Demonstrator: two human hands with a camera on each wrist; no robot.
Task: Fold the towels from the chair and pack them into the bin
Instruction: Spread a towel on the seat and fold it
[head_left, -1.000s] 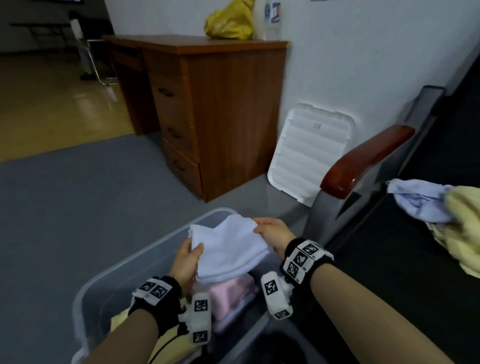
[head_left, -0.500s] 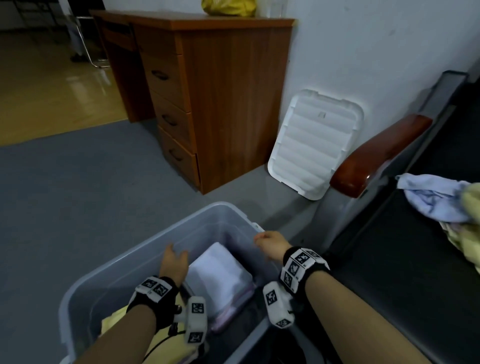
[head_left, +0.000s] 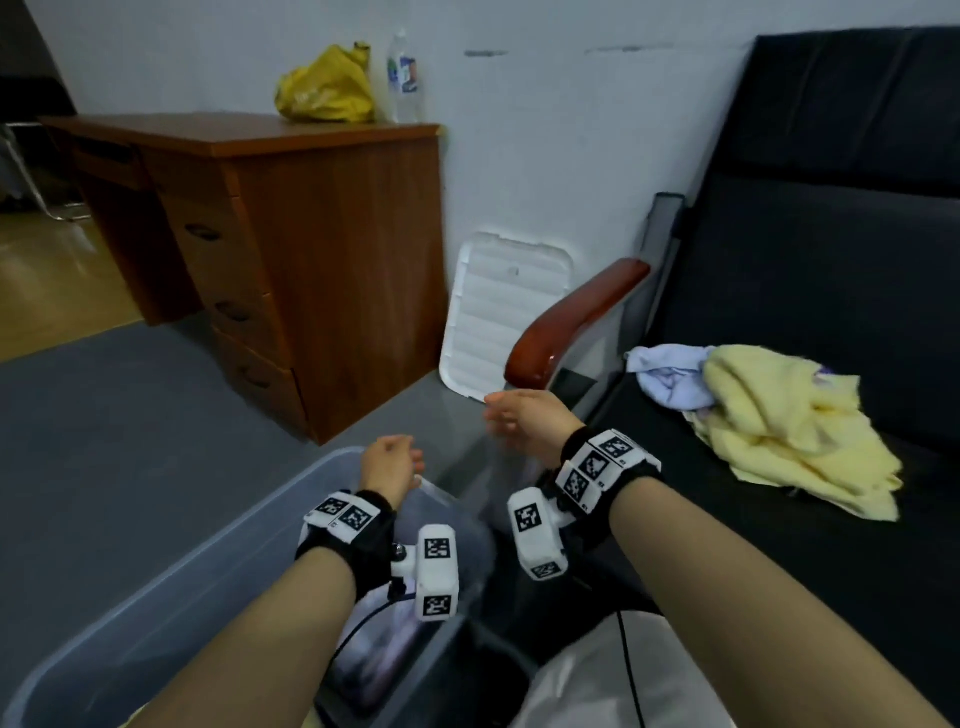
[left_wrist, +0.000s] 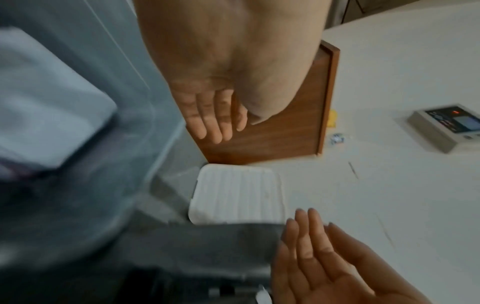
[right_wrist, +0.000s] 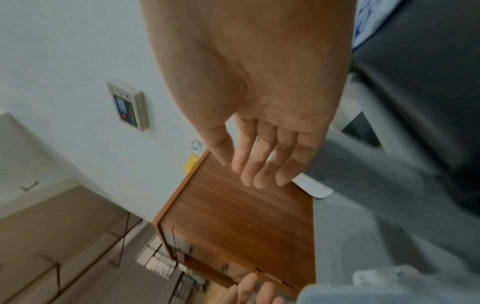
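- Half a second ago both hands were down in the bin with the white towel; now they have lifted out, and the view has swung up toward the chair.
- The left hand (head_left: 390, 464) hangs above the bin's (head_left: 171, 587) far corner, fingers loosely extended, holding nothing and touching nothing.
- The right hand (head_left: 524, 418) is raised higher, just in front of the armrest (head_left: 566, 325), palm open with the fingers straight and close together, empty.
- In the left wrist view, the folded white towel (left_wrist: 46, 98) lies inside the clear bin; the picture is blurred, so what lies under it cannot be made out.
- On the black chair (head_left: 810, 260) seat an unfolded yellow towel (head_left: 789, 431) lies in a heap, with a crumpled pale blue towel (head_left: 670, 376) touching its left side, near the armrest.
- A white lid (head_left: 498, 317) leans upright against the wall between the chair and the wooden surface (head_left: 322, 223), which has drawers down its left face.
- On that surface stand a yellow bag (head_left: 324, 88) and a bottle (head_left: 404, 78), side by side against the wall.
- The floor (head_left: 104, 405) round the bin is grey; farther left it turns to tan boards.
- Both wrists wear black bands carrying white blocks with square markers.
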